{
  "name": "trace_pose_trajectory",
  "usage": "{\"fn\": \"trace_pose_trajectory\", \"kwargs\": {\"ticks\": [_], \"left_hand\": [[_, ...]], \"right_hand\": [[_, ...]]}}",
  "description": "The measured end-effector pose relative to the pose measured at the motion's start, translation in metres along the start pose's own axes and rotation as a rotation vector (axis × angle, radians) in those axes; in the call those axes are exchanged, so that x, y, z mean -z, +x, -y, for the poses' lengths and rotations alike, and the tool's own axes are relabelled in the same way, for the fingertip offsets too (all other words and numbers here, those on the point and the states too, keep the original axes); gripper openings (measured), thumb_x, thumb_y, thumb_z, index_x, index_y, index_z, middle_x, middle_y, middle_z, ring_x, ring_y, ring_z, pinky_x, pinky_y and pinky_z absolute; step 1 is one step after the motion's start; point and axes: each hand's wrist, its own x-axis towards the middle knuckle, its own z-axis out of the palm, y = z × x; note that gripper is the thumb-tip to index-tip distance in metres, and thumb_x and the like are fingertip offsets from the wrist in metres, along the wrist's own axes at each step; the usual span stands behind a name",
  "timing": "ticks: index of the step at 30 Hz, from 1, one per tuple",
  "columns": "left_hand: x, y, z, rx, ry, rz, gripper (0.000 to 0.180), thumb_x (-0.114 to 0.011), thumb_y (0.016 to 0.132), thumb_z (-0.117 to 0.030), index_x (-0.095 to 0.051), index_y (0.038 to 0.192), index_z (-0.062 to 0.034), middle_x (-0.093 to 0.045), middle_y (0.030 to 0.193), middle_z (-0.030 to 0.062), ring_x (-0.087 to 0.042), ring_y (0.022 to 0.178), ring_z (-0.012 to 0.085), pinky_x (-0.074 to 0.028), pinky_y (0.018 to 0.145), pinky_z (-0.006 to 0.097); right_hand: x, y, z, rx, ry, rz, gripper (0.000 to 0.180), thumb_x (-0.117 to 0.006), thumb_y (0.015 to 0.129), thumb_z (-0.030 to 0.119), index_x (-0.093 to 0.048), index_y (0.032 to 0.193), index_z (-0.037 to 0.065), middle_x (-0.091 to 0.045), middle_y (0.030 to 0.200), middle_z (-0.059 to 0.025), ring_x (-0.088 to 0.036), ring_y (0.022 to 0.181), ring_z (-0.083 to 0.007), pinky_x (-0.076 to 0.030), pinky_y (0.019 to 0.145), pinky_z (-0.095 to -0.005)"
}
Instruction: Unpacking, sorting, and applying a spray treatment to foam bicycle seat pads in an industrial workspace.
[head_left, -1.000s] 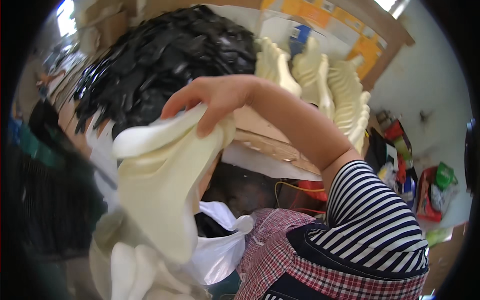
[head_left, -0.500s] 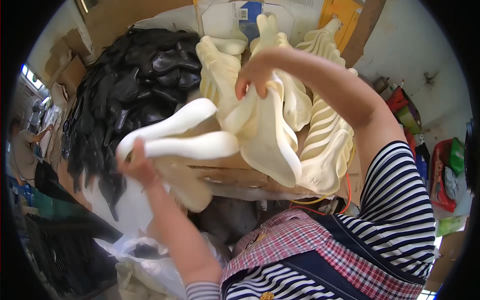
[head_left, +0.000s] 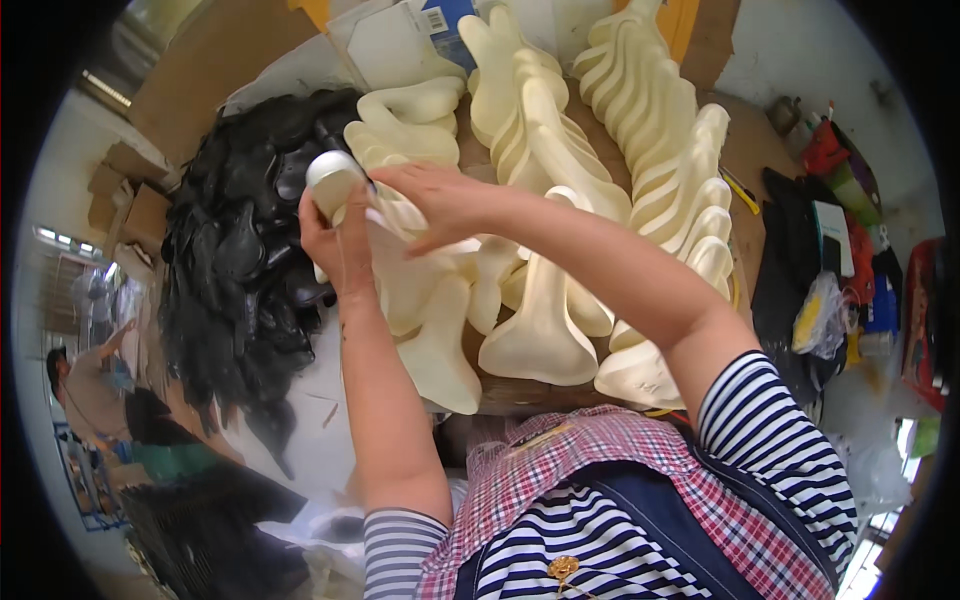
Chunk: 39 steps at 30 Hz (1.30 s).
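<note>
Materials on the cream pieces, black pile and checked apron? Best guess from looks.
Cream pieces: probably moulded foam or soft plastic, matt to satin; rounded edges, even colour, soft sheen.
Black pile: likely plastic or rubber pieces, semi-gloss; highlights on smooth curves.
Checked apron: cloth, probably woven, matt; woven-looking checks, soft drape.
Exact foam, plastic or rubber type can't be told by eye.

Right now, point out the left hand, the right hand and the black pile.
Left hand (head_left: 343, 243): head view, on the middle of the hand.
Right hand (head_left: 440, 202): head view, on the back of the hand.
Black pile (head_left: 243, 250): head view, near its middle.
</note>
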Motion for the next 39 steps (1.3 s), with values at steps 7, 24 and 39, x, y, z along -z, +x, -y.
{"fn": "trace_pose_trajectory", "kwargs": {"ticks": [7,24,39], "left_hand": [[0.013,0.017,-0.016,-0.189,-0.106,0.300,0.052,-0.063,0.078,-0.009,-0.045,0.126,0.0021,-0.049,0.125,0.0127,-0.044,0.118,0.0215,-0.032,0.101,0.034],[-0.061,-0.003,0.155,0.350,0.267,0.821,0.049,-0.060,0.084,-0.026,-0.045,0.123,-0.0008,-0.057,0.116,0.0183,-0.056,0.103,0.0324,-0.043,0.088,0.043],[0.031,-0.109,0.070,0.727,-0.014,0.467,0.041,-0.041,0.095,-0.024,-0.046,0.126,0.0029,-0.054,0.120,0.0092,-0.051,0.109,0.0195,-0.038,0.095,0.032]], "right_hand": [[0.018,0.032,-0.007,-0.171,0.679,-0.615,0.072,-0.082,0.062,0.018,-0.045,0.122,0.005,-0.058,0.112,-0.0073,-0.055,0.105,-0.0199,-0.045,0.092,-0.0330],[0.200,-0.092,0.009,-0.394,1.060,-0.269,0.039,-0.067,0.081,0.022,-0.059,0.114,0.003,-0.060,0.114,-0.0138,-0.057,0.107,-0.0223,-0.045,0.094,-0.0352],[0.150,-0.402,-0.033,-0.917,-0.243,-0.904,0.010,-0.059,0.080,0.006,-0.060,0.089,0.001,-0.061,0.073,-0.0073,-0.057,0.067,-0.0105,-0.047,0.060,-0.0268]]}}
